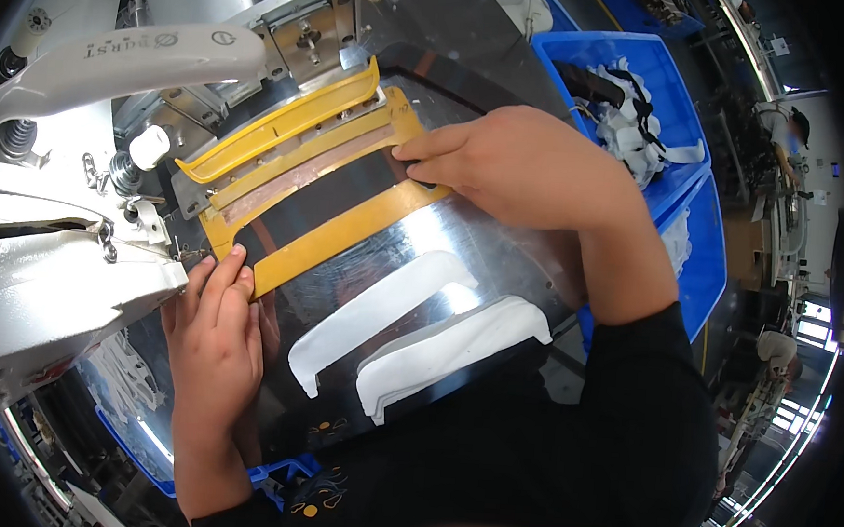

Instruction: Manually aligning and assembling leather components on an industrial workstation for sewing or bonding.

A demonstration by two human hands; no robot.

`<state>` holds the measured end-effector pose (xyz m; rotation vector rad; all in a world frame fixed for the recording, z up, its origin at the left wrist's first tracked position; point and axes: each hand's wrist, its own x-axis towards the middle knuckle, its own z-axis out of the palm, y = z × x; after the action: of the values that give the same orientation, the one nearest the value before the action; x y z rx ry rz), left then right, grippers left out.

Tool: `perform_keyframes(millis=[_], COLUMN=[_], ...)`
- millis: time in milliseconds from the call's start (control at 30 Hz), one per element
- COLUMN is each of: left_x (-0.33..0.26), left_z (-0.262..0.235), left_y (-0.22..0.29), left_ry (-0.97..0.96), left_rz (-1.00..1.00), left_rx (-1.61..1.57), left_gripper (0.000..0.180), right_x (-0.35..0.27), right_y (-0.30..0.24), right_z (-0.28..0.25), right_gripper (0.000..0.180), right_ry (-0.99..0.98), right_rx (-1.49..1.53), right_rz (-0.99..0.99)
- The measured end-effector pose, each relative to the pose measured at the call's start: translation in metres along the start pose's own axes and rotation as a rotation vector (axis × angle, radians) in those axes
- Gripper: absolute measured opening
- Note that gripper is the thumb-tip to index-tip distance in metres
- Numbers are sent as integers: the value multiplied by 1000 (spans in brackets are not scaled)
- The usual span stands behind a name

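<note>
Around you is a workshop under bright strip lights, with a person point(788, 126) well off beyond the right end of the yellow frame point(336, 239). That frame is the landmark here: it lies aslant on your dark, shiny bench point(292, 328), its left end lower in view and close to the white sewing machine point(62, 309). A curved yellow bar point(285, 127) runs along the frame's far side, and the machine's pale handle point(125, 62) reaches across to the left of that bar. The frame's long opening looks dark; whether cloth or the bench shows there, I cannot tell.

Your left hand point(214, 347) has its fingers stretched out and side by side, the tips laid on the frame's near left corner. Your right hand point(520, 163) comes in over the frame's right end, forefinger and thumb close together at its edge; I cannot tell whether they pinch anything or simply press down.

On your side of the frame a single white curved piece point(371, 309) lies flat, apart from it. Farther from the frame, nearer your body, lies a small stack of white pieces point(455, 348). Beyond the frame's right end stands a blue bin point(599, 50) holding white and black pieces point(633, 131), with a second blue bin point(707, 271) just beside it.
</note>
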<state>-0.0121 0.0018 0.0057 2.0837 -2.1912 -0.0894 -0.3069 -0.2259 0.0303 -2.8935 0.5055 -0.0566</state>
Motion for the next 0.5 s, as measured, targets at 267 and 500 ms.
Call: perform_keyframes(millis=[267, 500], left_x=[-2, -6], left_z=[-2, 2], left_y=[3, -2], left_ry=[-17, 80], left_rz=[-26, 60], left_rx=[31, 11], left_gripper=[28, 29], right_x=[-9, 8], right_y=[-18, 7], right_z=[-7, 2], right_gripper=[28, 20], right_ry=[-92, 35], right_rx=[-95, 297], right_rz=[45, 108])
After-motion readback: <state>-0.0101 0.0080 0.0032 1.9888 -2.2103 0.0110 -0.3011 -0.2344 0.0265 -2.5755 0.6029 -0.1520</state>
